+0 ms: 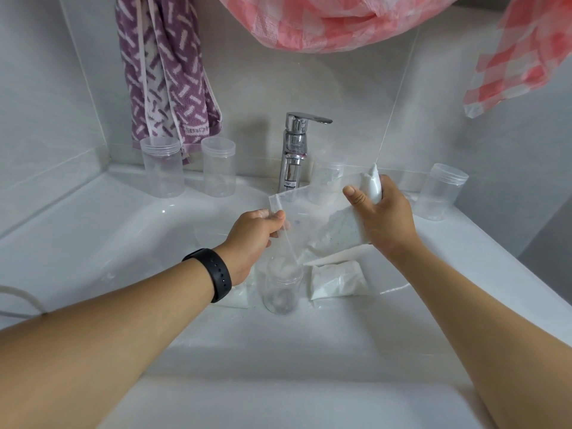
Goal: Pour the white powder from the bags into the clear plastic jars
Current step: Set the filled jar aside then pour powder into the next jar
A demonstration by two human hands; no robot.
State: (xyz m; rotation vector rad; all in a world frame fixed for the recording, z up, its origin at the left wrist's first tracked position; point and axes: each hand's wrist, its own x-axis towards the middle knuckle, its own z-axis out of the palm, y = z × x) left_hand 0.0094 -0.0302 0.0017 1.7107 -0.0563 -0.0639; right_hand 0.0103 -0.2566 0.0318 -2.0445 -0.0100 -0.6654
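Both hands hold one clear plastic bag (312, 218) above the basin of a white sink (123, 230). The left hand (255, 235), with a black wristband (213, 274) on its wrist, has its grip clamped on the bag's upper left edge, thumb on the near face and fingers curled behind the film. The right hand (382, 212) has its grip clamped round the bag's far right end, where the white powder (343, 227) is bunched; a twisted white tip of the bag sticks up above the fingers. So the bag stretches between the two grips, tilted, with the powder gathered high on the right beside the right palm and the emptier film running down to the left.

The bag's lower corner hangs over the mouth of an open clear jar (281, 286), which stands upright in the basin just below the left hand and shows some white powder near its top. Whether the film touches the jar's rim cannot be told. A filled powder bag (337, 280) lies flat just right of this jar, and another bag (235, 297) lies to its left, partly hidden by the left wrist.

On the sink's back ledge stand two empty clear jars (162, 168) (218, 167) left of the chrome faucet (294, 150), one jar (325, 181) behind the held bag, and one jar (441, 191) at the far right. A purple patterned towel (167, 72) hangs on the wall, and pink checked cloth (325, 23) hangs overhead.
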